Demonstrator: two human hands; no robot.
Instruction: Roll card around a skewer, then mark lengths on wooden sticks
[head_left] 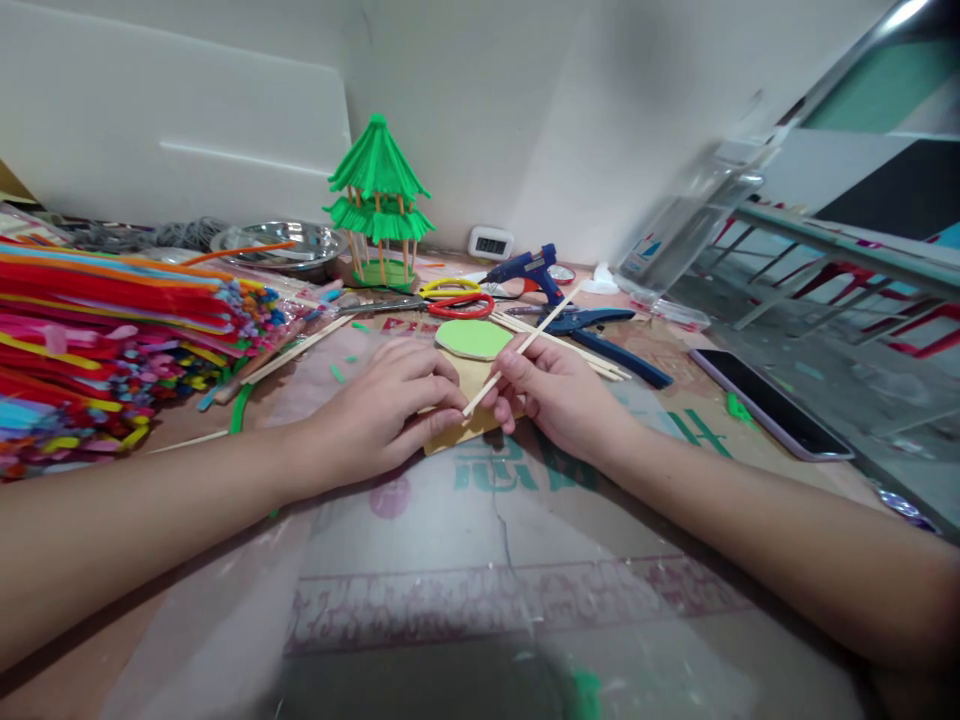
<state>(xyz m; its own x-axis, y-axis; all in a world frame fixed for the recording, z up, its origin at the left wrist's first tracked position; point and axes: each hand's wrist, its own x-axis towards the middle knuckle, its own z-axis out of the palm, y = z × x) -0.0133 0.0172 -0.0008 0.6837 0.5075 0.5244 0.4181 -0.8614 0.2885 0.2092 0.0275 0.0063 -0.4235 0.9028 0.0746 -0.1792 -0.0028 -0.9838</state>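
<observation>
The right hand (544,385) pinches a stick (536,334) – running from seven o'clock up to one – over a card (472,377). The left hand (405,395), fingers curled, meets the stick's lower end; whether it grips, I cannot tell. From the stick, the disc (472,340) lies at nine o'clock, the glue gun (530,268) at twelve.
</observation>
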